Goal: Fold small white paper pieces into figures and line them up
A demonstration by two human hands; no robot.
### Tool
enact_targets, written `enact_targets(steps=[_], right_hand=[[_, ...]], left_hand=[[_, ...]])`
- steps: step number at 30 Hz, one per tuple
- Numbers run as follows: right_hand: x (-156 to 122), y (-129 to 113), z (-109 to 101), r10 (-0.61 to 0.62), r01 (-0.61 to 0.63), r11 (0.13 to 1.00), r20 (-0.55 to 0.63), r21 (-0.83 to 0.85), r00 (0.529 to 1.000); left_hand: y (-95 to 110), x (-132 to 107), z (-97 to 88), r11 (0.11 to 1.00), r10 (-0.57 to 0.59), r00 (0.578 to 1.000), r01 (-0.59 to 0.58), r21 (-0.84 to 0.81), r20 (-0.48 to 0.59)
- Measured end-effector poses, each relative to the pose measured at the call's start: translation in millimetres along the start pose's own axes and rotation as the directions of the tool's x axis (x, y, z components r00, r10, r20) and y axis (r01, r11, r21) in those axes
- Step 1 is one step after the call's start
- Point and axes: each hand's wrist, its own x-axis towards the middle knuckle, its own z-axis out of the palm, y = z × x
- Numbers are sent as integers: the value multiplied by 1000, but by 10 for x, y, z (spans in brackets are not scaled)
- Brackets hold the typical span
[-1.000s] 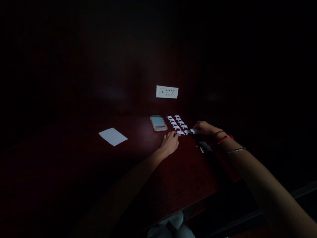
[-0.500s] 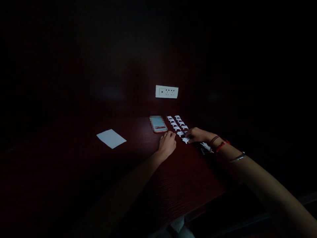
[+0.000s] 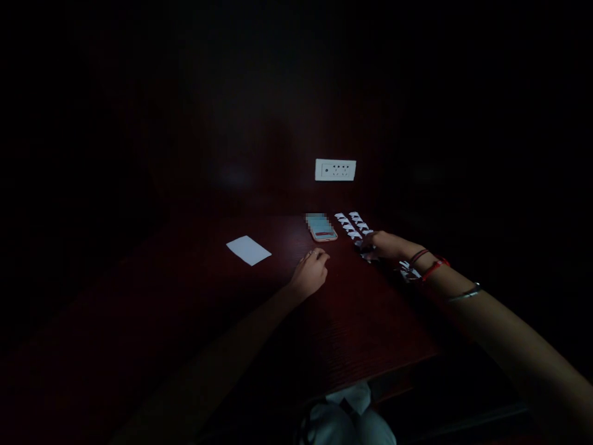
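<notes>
My left hand [image 3: 311,272] hovers over or rests on the dark red tabletop, just nearer than the phone [image 3: 324,233]. Its fingers are loosely bent and apart, with nothing visible in them. My right hand [image 3: 385,245], with bracelets on its wrist, is at the near end of two rows of small folded white paper pieces [image 3: 354,235]. Its fingers point down and pinch at a folded paper piece [image 3: 367,256], partly hidden in shadow. Close to the right wrist lies a small bunch of white strips [image 3: 408,271], partly covered by the forearm.
A flat sheet of white paper [image 3: 249,250] lies on the left part of the table [image 3: 343,315]. On the wall behind is a white socket panel [image 3: 335,170]. The table's front edge runs above pale-clothed knees [image 3: 352,420]. The surroundings are very dark.
The view has shifted, so the paper, phone and rows appear further right. My left hand is now further from the rows, its fingers looser. My right hand remains at the near row end.
</notes>
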Motion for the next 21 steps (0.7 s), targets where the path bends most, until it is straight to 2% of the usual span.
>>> enact_targets(steps=[3,6,10,13,16,21], right_hand=[[198,-269,-97,-27,21,998,-128,-53,991],[498,-720,-124,-93,77,993,-204,-85,975],[901,-1420,-14,-164,152,986,-236,-69,958],[1167,-1802,83,-227,215,974,-275,-73,934],[1403,-1979,137,-293,288,956,-311,-62,904],[1658,-2004,193,-386,403,915,-296,-5,874]], left_hand=[[-227,-272,-220,999,-12,1000,11,46,8],[-582,-536,-493,993,-70,998,69,98,3],[-1137,-811,-788,960,-241,968,248,129,-63],[-1434,-923,-857,927,-342,936,351,129,-85],[-1558,-944,-838,903,-401,911,411,124,-95],[-1577,-914,-816,882,-450,890,456,121,-77]])
